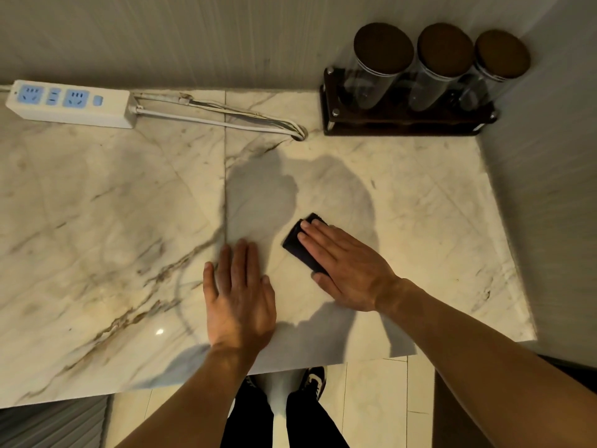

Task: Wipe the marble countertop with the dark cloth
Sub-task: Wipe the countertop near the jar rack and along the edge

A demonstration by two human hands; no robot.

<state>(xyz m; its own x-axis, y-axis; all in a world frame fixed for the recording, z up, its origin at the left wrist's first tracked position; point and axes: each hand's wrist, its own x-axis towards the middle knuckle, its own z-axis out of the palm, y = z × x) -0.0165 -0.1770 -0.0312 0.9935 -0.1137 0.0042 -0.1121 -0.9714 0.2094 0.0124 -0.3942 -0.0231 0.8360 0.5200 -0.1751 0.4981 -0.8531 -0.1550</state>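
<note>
1. The right hand [349,270] lies flat on the cloth [302,245], right of centre in the frame, its fingers [315,232] together and pressing down rather than clamped round it.
2. The left hand [240,295] rests palm-down on the bare worktop [113,221] just beside it, fingers nearly together, holding nothing.
3. To wipe well, the person should probably keep the palm flat and the pressure even, overlap the strokes, and work toward the power strip [69,103] and jar rack [410,121] along the top of the frame, going round the cable [226,119].
4. The cloth looks dark and folded into a small pad, mostly covered by the hand.
</note>
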